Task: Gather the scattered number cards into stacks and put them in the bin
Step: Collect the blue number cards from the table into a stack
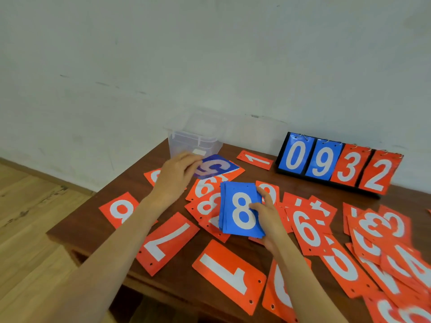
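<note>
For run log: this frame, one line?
left hand: grips blue 5 card | right hand: holds blue stack | red cards: scattered

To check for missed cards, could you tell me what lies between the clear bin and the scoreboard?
In the head view, a single red 1 card lies flat between the clear bin and the scoreboard.

Orange cards [168, 241] lie scattered around a blue stack [241, 210] (8 uppermost), clear bin [193, 141] behind.
</note>
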Demonstrator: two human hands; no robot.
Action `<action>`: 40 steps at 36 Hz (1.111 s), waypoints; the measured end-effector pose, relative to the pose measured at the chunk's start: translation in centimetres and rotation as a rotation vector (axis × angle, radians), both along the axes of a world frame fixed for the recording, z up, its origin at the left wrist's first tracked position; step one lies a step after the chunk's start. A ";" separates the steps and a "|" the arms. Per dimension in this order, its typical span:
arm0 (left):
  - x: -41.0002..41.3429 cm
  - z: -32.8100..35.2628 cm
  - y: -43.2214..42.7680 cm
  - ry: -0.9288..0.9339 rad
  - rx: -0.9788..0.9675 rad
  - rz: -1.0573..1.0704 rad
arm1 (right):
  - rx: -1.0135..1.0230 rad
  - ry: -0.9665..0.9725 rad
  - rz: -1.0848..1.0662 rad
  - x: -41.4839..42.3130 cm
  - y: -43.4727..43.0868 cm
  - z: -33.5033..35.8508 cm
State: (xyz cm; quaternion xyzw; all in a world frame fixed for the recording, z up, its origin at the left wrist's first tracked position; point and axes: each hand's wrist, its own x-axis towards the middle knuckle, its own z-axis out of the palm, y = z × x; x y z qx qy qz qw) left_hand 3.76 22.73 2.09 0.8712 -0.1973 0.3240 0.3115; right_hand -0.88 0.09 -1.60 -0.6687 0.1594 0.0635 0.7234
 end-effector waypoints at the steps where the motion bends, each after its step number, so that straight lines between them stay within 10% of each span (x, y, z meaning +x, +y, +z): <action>1: -0.9 0.4 -1.0 0.029 -0.094 -0.054 | -0.008 -0.005 -0.005 -0.5 -0.5 0.2; 11: -7.8 0.6 -10.7 0.215 -0.285 -0.520 | -0.016 -0.101 -0.114 -5.0 -5.6 1.3; 18: -10.0 -1.0 -15.5 0.398 -0.309 -0.507 | 0.252 -0.131 -0.210 -8.3 -9.3 1.7; 23: -11.2 -2.0 -18.2 0.407 -0.263 -0.380 | 0.029 -0.221 -0.222 -9.8 -11.5 1.5; 28: -11.9 -2.5 -21.1 0.929 -0.605 -0.483 | 0.038 -0.350 -0.225 -11.3 -12.9 0.4; 40: -16.1 -7.1 -25.8 0.702 -0.447 -0.524 | -0.300 -0.585 -0.216 -15.7 -15.8 -1.6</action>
